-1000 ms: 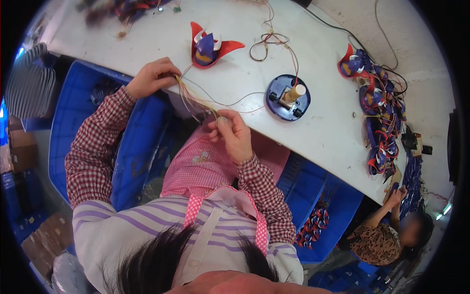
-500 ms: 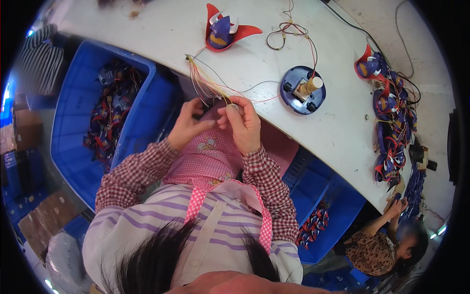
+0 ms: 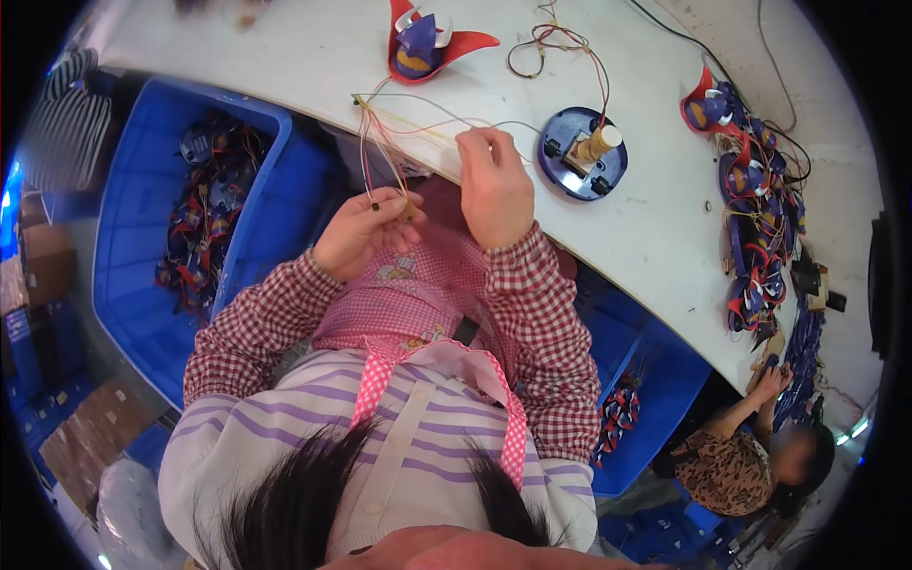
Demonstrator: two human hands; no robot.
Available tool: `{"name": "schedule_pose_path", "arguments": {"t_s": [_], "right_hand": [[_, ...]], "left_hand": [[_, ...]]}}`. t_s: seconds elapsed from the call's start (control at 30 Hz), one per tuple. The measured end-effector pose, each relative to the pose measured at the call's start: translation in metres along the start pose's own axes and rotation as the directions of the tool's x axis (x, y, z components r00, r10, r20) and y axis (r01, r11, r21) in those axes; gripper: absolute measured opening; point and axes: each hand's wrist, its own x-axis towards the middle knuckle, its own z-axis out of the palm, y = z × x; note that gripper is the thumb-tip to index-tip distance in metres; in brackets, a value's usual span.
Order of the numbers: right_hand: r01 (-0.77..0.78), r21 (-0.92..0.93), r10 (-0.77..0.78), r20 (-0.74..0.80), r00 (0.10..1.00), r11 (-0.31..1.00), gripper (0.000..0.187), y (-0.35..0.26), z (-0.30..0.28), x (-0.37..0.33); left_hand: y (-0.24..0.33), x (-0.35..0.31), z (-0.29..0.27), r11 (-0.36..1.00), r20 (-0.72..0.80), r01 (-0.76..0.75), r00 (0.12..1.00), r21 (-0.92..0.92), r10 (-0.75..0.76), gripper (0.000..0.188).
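Note:
My left hand (image 3: 366, 231) is closed, its thumb and fingers pinching a small brown board (image 3: 408, 212) with wires at its edge. From there thin wires (image 3: 377, 157) rise to a gathered point at the table edge. My right hand (image 3: 499, 190) is up over the table edge, fingers pinched together on a yellow wire (image 3: 427, 134) that is stretched toward it. Beyond the hands lies a purple figure head with red wings and silver horns (image 3: 418, 43). To the right sits a round dark-blue base (image 3: 581, 152) with a cream cylinder on it; a thin wire runs to it.
A blue bin (image 3: 123, 228) full of figure parts stands at left, another blue bin (image 3: 655, 408) below the table at right. Finished-looking heads (image 3: 750, 218) line the white table's (image 3: 655, 256) right side. A co-worker (image 3: 727, 465) works at lower right. A looped cable (image 3: 541, 47) lies at the back.
My hands have parted. The right has risen up and right, drawing out the yellow wire. My left has moved slightly down, keeping the small board. The whole view has shifted a little.

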Motion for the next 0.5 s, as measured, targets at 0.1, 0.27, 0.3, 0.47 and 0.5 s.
{"name": "schedule_pose_path", "arguments": {"t_s": [0.1, 0.27, 0.3, 0.47, 0.5], "right_hand": [[0.013, -0.247, -0.005, 0.032, 0.999, 0.969, 0.028, 0.004, 0.001, 0.007], [-0.092, -0.073, 0.095, 0.037, 0.995, 0.993, 0.024, -0.026, -0.022, 0.004], [-0.133, 0.012, 0.133, 0.04, 0.99, 0.991, 0.023, -0.032, -0.029, -0.001], [-0.2, 0.337, 0.137, 0.202, 0.97, 0.92, 0.021, -0.053, -0.031, -0.022], [-0.202, 0.334, 0.138, 0.205, 0.969, 0.921, 0.021, -0.054, -0.028, -0.024]], "left_hand": [[0.012, -0.009, 0.012, 0.999, -0.025, -0.02, 0.999, 0.046, 0.022, 0.012], [0.017, -0.007, 0.002, 0.992, 0.021, -0.054, 0.998, 0.118, 0.052, 0.012], [0.016, -0.006, 0.0, 0.988, 0.041, -0.062, 0.998, 0.14, 0.056, 0.012], [0.01, -0.001, 0.016, 0.969, -0.056, -0.189, 0.978, 0.162, 0.2, 0.015], [0.009, 0.0, 0.017, 0.97, -0.055, -0.187, 0.979, 0.158, 0.198, 0.015]]}}
